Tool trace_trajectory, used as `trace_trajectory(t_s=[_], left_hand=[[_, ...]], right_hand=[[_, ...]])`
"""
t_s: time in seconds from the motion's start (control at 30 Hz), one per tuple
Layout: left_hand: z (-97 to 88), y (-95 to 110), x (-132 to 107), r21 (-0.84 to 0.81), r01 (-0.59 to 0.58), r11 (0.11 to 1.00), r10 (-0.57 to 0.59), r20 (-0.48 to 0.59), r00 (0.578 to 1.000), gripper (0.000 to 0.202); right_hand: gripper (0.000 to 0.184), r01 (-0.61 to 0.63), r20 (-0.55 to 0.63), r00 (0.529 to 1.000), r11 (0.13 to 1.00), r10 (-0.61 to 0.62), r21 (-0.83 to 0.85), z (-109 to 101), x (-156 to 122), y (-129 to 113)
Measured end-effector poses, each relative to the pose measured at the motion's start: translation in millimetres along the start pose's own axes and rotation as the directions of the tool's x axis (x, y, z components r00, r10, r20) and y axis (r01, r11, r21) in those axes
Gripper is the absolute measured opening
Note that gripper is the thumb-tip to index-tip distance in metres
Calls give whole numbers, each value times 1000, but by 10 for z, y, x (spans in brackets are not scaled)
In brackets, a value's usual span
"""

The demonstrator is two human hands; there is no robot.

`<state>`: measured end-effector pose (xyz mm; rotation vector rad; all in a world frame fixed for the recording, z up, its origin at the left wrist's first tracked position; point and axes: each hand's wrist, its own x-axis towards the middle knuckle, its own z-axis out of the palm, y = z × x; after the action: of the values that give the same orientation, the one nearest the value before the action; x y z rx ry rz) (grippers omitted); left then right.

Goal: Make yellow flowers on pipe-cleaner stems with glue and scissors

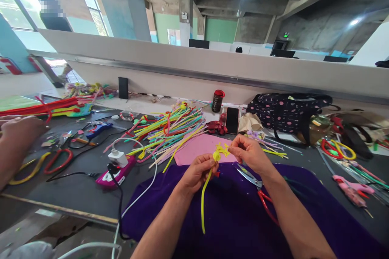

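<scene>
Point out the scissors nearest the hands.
The red-handled scissors on the purple cloth, closest to the right hand; other scissors lie off the cloth, farther away.

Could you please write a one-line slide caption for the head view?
Left hand holding a yellow stemmed piece, right hand pinching at its top, above a purple cloth.

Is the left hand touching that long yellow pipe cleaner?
Touching: the head view shows the left hand pinching the yellow pipe cleaner, its lower end hanging below.
</scene>
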<state>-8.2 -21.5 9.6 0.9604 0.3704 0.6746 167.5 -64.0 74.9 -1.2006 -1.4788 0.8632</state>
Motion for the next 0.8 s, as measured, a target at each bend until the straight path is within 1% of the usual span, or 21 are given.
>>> trace_trajectory(t_s=[0.2, 0.3, 0.47, 0.53, 0.63, 0.8], left_hand=[[10, -6, -5, 15, 11, 1000, -11, -40, 999, 22], [27, 7, -9, -3, 5, 1000, -5, -54, 999, 22], [53, 21, -26, 8, -31, 999, 31, -18, 999, 20], [56, 24, -31, 7, -43, 999, 43, -18, 999, 19], [52, 31, -33, 9, -33, 999, 34, -37, 999, 20], [36, 32, -27, 39, -29, 999, 31, -52, 998, 22]], right_hand=[[18, 56, -9, 998, 998, -56, -18, -11, -45, -72], [15, 63, 28, 998, 998, -63, -13, 3, -58, -84], [10, 80, 81, 993, 996, -82, 29, 30, -66, -75], [11, 67, 113, 991, 997, -71, 40, 37, -63, -67], [16, 79, 141, 987, 997, -77, -10, 43, -56, -59], [17, 138, 118, 985, 987, -129, -77, 37, -63, -83]])
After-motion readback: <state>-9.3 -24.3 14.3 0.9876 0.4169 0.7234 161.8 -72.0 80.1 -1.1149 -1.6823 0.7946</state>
